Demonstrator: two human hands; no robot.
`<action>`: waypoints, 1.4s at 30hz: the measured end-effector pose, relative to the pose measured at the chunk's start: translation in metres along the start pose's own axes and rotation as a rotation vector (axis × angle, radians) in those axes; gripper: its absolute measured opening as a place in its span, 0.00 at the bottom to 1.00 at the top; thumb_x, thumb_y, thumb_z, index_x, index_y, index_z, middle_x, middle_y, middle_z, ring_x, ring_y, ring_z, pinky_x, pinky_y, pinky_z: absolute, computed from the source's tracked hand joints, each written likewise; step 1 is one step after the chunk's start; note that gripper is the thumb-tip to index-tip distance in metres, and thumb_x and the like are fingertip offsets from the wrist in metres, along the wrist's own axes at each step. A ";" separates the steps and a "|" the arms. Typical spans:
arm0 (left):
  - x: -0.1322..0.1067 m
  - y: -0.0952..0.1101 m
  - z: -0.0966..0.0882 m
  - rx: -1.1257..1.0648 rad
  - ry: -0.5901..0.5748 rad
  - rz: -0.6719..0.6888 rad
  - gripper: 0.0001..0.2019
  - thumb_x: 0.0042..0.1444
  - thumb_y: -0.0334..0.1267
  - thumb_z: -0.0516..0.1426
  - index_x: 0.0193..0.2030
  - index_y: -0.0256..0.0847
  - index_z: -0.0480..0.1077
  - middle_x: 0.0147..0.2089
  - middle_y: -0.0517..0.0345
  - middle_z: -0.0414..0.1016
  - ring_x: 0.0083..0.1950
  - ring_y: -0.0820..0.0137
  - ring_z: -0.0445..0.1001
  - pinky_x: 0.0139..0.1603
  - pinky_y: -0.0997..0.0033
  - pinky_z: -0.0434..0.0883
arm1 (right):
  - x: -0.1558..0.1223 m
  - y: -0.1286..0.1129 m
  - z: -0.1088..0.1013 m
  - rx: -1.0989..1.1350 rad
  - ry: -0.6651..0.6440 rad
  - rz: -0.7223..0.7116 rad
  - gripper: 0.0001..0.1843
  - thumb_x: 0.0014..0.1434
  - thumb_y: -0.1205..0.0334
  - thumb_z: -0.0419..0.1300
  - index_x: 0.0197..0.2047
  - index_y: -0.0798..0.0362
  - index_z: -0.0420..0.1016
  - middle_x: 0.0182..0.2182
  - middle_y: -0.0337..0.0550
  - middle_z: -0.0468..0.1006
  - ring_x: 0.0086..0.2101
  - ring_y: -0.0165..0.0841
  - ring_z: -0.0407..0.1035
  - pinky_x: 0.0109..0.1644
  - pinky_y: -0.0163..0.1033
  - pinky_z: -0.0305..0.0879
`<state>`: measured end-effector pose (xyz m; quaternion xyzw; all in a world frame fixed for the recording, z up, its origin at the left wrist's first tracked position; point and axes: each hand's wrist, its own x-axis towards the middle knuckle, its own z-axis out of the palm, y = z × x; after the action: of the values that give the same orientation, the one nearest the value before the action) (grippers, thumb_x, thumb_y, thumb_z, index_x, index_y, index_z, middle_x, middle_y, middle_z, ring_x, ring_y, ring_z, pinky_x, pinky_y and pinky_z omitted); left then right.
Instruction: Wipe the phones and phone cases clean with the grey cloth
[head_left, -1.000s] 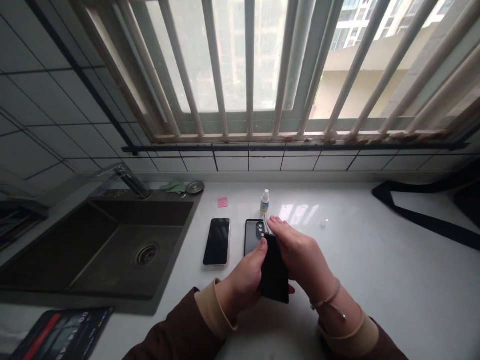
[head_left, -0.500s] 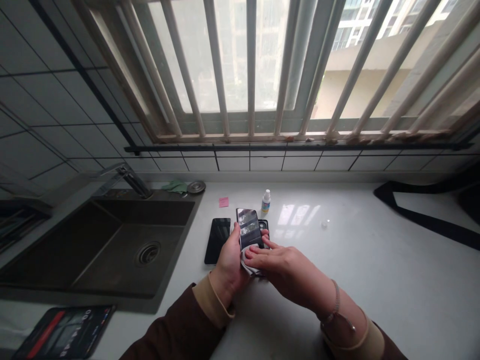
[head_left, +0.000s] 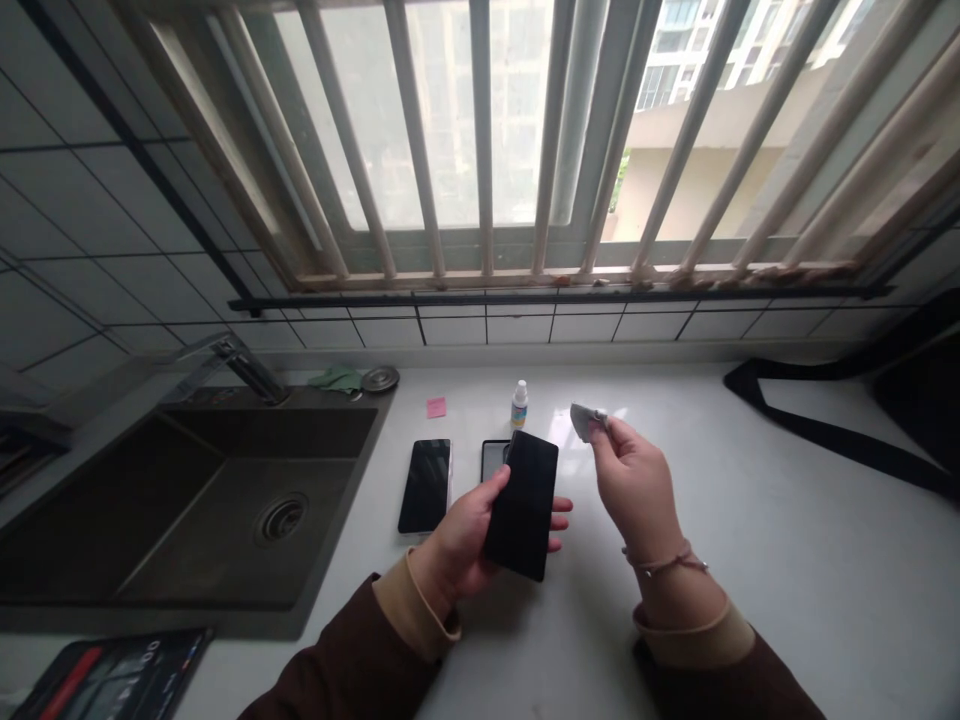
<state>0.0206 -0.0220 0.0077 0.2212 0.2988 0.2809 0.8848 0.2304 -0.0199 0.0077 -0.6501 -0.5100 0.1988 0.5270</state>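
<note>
My left hand [head_left: 469,530] is wrapped around a black smartphone [head_left: 523,508], thumb on its left edge and fingertips showing past the right edge. Its dark face is turned up toward me. To the right and a little higher, my right hand [head_left: 636,470] pinches a small grey-white cloth [head_left: 586,421], apart from the phone. Partly hidden behind the held phone lies a dark phone case [head_left: 493,458]. Another smartphone [head_left: 425,486] rests on the counter left of it. Just beyond the held phone stands a small white bottle [head_left: 520,405] with a blue and yellow label.
A dark sink [head_left: 247,500] with a faucet [head_left: 251,368] takes up the left. A green cloth [head_left: 337,379] and a metal drain strainer [head_left: 380,379] lie at its back rim. A pink sticky note [head_left: 436,407] and a black strap [head_left: 795,415] are on the counter [head_left: 810,560].
My right hand has lifted the cloth off the phone and moved up and right. The phone in my left hand has turned and shifted slightly right, baring more of the case.
</note>
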 end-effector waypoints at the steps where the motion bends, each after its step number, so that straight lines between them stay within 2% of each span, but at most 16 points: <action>1: 0.000 -0.002 0.000 -0.005 -0.014 -0.004 0.34 0.75 0.55 0.49 0.69 0.22 0.70 0.63 0.23 0.77 0.56 0.49 0.83 0.59 0.52 0.76 | -0.001 0.000 0.001 -0.077 -0.018 -0.077 0.21 0.74 0.47 0.57 0.56 0.48 0.85 0.47 0.50 0.88 0.49 0.49 0.83 0.56 0.54 0.78; 4: 0.002 -0.004 -0.002 -0.065 0.006 0.034 0.31 0.75 0.52 0.51 0.70 0.26 0.69 0.58 0.27 0.81 0.53 0.50 0.85 0.60 0.51 0.76 | -0.007 0.000 0.009 -0.150 -0.180 -0.303 0.19 0.75 0.56 0.54 0.60 0.44 0.82 0.57 0.46 0.86 0.58 0.49 0.80 0.65 0.56 0.75; 7: 0.006 -0.002 -0.002 -0.156 0.147 0.105 0.25 0.75 0.48 0.53 0.69 0.30 0.71 0.50 0.38 0.86 0.44 0.58 0.86 0.52 0.60 0.79 | -0.014 0.002 0.019 -0.127 -0.372 -0.478 0.22 0.75 0.65 0.51 0.63 0.43 0.80 0.58 0.42 0.85 0.63 0.45 0.75 0.76 0.61 0.62; 9: 0.008 0.001 -0.002 -0.223 0.239 0.157 0.23 0.76 0.45 0.52 0.66 0.30 0.73 0.49 0.42 0.86 0.42 0.62 0.86 0.50 0.65 0.80 | -0.017 0.003 0.023 -0.096 -0.472 -0.553 0.23 0.74 0.70 0.51 0.63 0.43 0.79 0.58 0.42 0.85 0.63 0.43 0.75 0.78 0.62 0.57; 11: 0.010 0.005 -0.002 -0.287 0.269 0.201 0.22 0.77 0.43 0.50 0.65 0.28 0.73 0.52 0.40 0.85 0.46 0.62 0.86 0.54 0.65 0.79 | -0.019 0.001 0.023 -0.069 -0.561 -0.581 0.24 0.72 0.72 0.52 0.63 0.43 0.79 0.58 0.42 0.85 0.63 0.42 0.75 0.78 0.64 0.56; 14: 0.011 0.010 -0.003 -0.352 0.227 0.213 0.26 0.77 0.44 0.48 0.65 0.22 0.72 0.54 0.32 0.83 0.53 0.56 0.85 0.59 0.60 0.78 | -0.020 -0.006 0.018 -0.026 -0.709 -0.594 0.25 0.70 0.74 0.55 0.62 0.41 0.81 0.59 0.41 0.84 0.65 0.41 0.74 0.79 0.63 0.53; 20: 0.011 0.014 -0.009 -0.408 0.234 0.175 0.30 0.76 0.50 0.47 0.66 0.22 0.71 0.54 0.29 0.82 0.54 0.53 0.84 0.57 0.58 0.80 | -0.022 -0.032 0.001 0.088 -0.983 -0.545 0.24 0.70 0.72 0.59 0.61 0.38 0.82 0.55 0.36 0.86 0.63 0.40 0.76 0.82 0.63 0.40; 22: 0.011 0.014 -0.012 -0.394 0.239 0.178 0.30 0.76 0.52 0.48 0.65 0.23 0.72 0.54 0.31 0.83 0.52 0.54 0.85 0.56 0.57 0.81 | -0.023 -0.040 -0.006 0.142 -1.056 -0.464 0.19 0.71 0.67 0.60 0.58 0.38 0.85 0.51 0.36 0.88 0.58 0.41 0.80 0.79 0.62 0.51; 24: 0.011 0.015 -0.015 -0.354 0.245 0.205 0.30 0.75 0.52 0.49 0.65 0.24 0.73 0.54 0.32 0.83 0.49 0.55 0.85 0.53 0.57 0.81 | -0.024 -0.044 -0.011 0.213 -1.106 -0.332 0.14 0.72 0.60 0.62 0.54 0.41 0.87 0.42 0.38 0.90 0.46 0.41 0.86 0.66 0.55 0.74; 26: 0.011 0.016 -0.017 -0.304 0.243 0.233 0.30 0.75 0.52 0.50 0.64 0.24 0.74 0.54 0.33 0.83 0.45 0.57 0.85 0.51 0.57 0.82 | -0.023 -0.043 -0.012 0.295 -1.095 -0.169 0.14 0.72 0.53 0.62 0.51 0.47 0.89 0.37 0.41 0.89 0.37 0.39 0.85 0.50 0.47 0.82; 28: 0.009 0.018 -0.016 -0.262 0.239 0.241 0.30 0.75 0.52 0.50 0.62 0.24 0.75 0.54 0.33 0.84 0.45 0.57 0.85 0.52 0.57 0.81 | -0.021 -0.038 -0.010 0.373 -0.993 -0.022 0.19 0.72 0.49 0.61 0.50 0.52 0.88 0.39 0.45 0.89 0.39 0.41 0.83 0.46 0.45 0.81; 31: 0.006 0.017 -0.013 -0.196 0.236 0.214 0.28 0.75 0.50 0.50 0.62 0.24 0.76 0.56 0.31 0.83 0.48 0.56 0.85 0.56 0.56 0.80 | -0.014 -0.026 -0.005 0.409 -0.632 0.090 0.23 0.72 0.45 0.60 0.52 0.54 0.86 0.44 0.49 0.89 0.45 0.44 0.82 0.53 0.48 0.79; 33: 0.004 0.014 -0.009 -0.150 0.206 0.159 0.28 0.75 0.50 0.51 0.63 0.24 0.75 0.59 0.29 0.82 0.50 0.55 0.85 0.57 0.56 0.80 | -0.011 -0.019 -0.002 0.260 -0.349 0.086 0.23 0.72 0.44 0.59 0.54 0.53 0.85 0.45 0.49 0.89 0.47 0.46 0.82 0.55 0.50 0.78; 35: 0.003 0.010 -0.006 -0.113 0.168 0.110 0.28 0.75 0.49 0.51 0.64 0.24 0.75 0.61 0.27 0.80 0.53 0.54 0.85 0.57 0.59 0.79 | -0.011 -0.013 0.000 0.054 -0.158 0.001 0.22 0.73 0.45 0.59 0.57 0.50 0.85 0.48 0.49 0.89 0.50 0.49 0.82 0.57 0.52 0.77; 37: 0.002 0.005 -0.005 -0.078 0.142 0.085 0.27 0.75 0.48 0.52 0.65 0.24 0.74 0.60 0.27 0.81 0.54 0.53 0.85 0.56 0.59 0.79 | -0.013 -0.010 0.004 -0.079 -0.118 -0.134 0.19 0.74 0.49 0.58 0.59 0.47 0.84 0.54 0.48 0.87 0.55 0.50 0.81 0.60 0.53 0.77; 42: 0.002 0.003 -0.004 -0.024 0.160 0.090 0.22 0.73 0.44 0.56 0.65 0.29 0.73 0.49 0.33 0.86 0.44 0.53 0.87 0.48 0.57 0.81 | -0.019 -0.003 0.014 -0.159 -0.314 -0.402 0.19 0.75 0.63 0.54 0.61 0.46 0.81 0.61 0.47 0.82 0.66 0.48 0.71 0.66 0.54 0.76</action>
<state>0.0186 -0.0177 0.0054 0.2006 0.3546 0.3407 0.8473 0.2096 -0.0301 0.0000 -0.5363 -0.7184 0.1480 0.4176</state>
